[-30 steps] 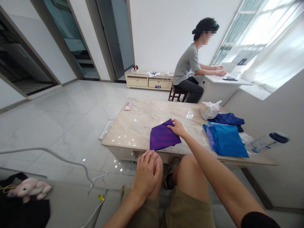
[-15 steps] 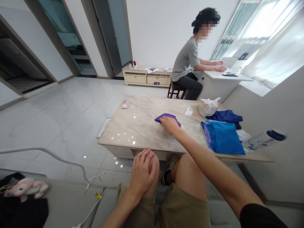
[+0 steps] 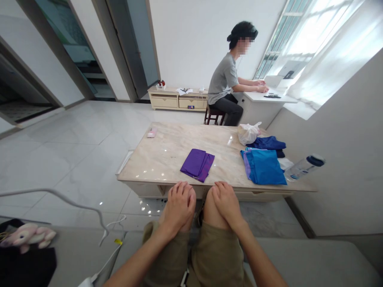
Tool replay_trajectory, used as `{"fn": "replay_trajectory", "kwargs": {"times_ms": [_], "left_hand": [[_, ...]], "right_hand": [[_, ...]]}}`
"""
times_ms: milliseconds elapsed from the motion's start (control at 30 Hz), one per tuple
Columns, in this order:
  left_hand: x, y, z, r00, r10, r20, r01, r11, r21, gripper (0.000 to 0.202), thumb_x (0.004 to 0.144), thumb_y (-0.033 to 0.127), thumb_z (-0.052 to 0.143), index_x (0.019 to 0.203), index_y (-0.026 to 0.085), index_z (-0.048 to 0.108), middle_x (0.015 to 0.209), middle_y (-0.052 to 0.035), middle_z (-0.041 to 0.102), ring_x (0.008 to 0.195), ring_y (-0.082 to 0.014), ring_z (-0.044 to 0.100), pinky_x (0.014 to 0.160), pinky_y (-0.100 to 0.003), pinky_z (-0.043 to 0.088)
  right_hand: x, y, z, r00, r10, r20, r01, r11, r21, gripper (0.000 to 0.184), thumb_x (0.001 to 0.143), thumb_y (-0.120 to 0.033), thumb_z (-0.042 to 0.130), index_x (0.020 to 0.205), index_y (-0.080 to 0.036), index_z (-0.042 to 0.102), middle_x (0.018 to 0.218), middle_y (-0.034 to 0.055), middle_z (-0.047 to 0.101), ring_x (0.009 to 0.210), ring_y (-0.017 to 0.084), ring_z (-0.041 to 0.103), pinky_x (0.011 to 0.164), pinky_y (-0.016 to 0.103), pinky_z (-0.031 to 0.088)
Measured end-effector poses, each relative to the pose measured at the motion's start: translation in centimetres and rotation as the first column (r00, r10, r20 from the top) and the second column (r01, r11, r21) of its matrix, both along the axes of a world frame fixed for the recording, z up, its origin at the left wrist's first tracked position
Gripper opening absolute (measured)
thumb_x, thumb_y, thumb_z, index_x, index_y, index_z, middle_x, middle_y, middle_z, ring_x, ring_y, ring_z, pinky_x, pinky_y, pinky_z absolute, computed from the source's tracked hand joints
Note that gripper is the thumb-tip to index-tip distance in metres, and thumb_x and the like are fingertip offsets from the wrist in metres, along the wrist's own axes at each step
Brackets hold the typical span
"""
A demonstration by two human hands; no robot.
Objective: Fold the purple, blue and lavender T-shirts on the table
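While my left hand [image 3: 178, 206] and right hand [image 3: 227, 203] rest on my knees [image 3: 208, 205], both empty, fingers relaxed and slightly curved, the folded purple cloth [image 3: 197, 164] lies flat on the marble-topped desk [image 3: 167, 147], near the edge in front of me, well apart from the blue garments [image 3: 263, 167] and white plastic bag [image 3: 248, 133].

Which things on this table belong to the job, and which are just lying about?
Job: folded purple cloth; blue cloth; navy cloth.
Lying about: white plastic bag; plastic bottle; small pink item.
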State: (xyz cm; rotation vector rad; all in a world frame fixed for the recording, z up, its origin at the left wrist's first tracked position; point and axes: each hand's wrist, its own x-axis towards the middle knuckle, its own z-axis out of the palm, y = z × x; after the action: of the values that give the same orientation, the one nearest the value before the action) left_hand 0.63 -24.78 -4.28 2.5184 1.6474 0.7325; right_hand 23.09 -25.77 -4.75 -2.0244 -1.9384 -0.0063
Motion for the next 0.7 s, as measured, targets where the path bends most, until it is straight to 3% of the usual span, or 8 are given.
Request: {"fn": "replay_trajectory", "kwargs": {"times_ms": [100,167,333,500,700], "left_hand": [[-0.6,-1.0,1.2,0.999,-0.012,-0.043,0.014,0.999,0.035,0.045,0.104,0.027,0.058,0.148,0.02,0.066,0.157,-0.0128,0.065,0.147,-0.0354,0.056,0.123,-0.056,0.046],[-1.6,-1.9,2.1,0.998,-0.026,-0.056,0.029,0.998,0.056,0.052,0.103,0.03,0.06,0.154,0.02,0.062,0.163,-0.0137,0.06,0.152,-0.0364,0.052,0.125,-0.056,0.044],[-4.3,-3.5,3.3,0.999,-0.03,-0.043,0.033,0.997,0.069,0.059,0.102,0.027,0.059,0.161,0.018,0.055,0.17,-0.0143,0.052,0.162,-0.0373,0.041,0.131,-0.055,0.038],[-5.8,-3.3,3.0,1.0,0.029,0.009,-0.03,0.997,0.067,0.057,0.103,0.028,0.058,0.16,0.017,0.055,0.171,-0.0164,0.05,0.161,-0.038,0.042,0.13,-0.056,0.039],[-7.2,-2.8,2.7,0.999,0.002,0.04,-0.006,0.995,0.097,0.057,0.105,0.028,0.057,0.16,0.016,0.054,0.17,-0.0161,0.052,0.159,-0.0364,0.043,0.129,-0.054,0.041]], "right_hand": [[-2.5,-2.9,-1.5,0.995,-0.102,-0.025,0.104,0.977,0.188,0.049,0.108,-0.034,0.048,0.149,-0.013,0.065,0.155,0.0197,0.061,0.145,0.037,0.05,0.121,0.051,0.044],[-4.1,-4.3,-1.5,0.995,-0.101,0.003,0.098,0.969,0.226,0.056,0.106,-0.033,0.051,0.157,-0.014,0.058,0.165,0.021,0.052,0.154,0.041,0.039,0.123,0.057,0.039],[-5.0,-5.7,-0.6,0.996,-0.085,0.034,0.078,0.982,0.169,0.061,0.105,-0.033,0.051,0.162,-0.012,0.051,0.174,0.0217,0.04,0.16,0.042,0.03,0.126,0.058,0.036],[-4.8,-4.9,-0.1,0.995,-0.073,0.063,0.065,0.99,0.123,0.063,0.105,-0.036,0.052,0.163,-0.013,0.049,0.172,0.021,0.041,0.158,0.041,0.032,0.126,0.055,0.035],[-6.2,-6.1,2.2,0.992,-0.079,0.096,0.064,0.987,0.149,0.057,0.105,-0.033,0.054,0.159,-0.013,0.054,0.173,0.0217,0.039,0.16,0.042,0.031,0.127,0.058,0.035]]}}
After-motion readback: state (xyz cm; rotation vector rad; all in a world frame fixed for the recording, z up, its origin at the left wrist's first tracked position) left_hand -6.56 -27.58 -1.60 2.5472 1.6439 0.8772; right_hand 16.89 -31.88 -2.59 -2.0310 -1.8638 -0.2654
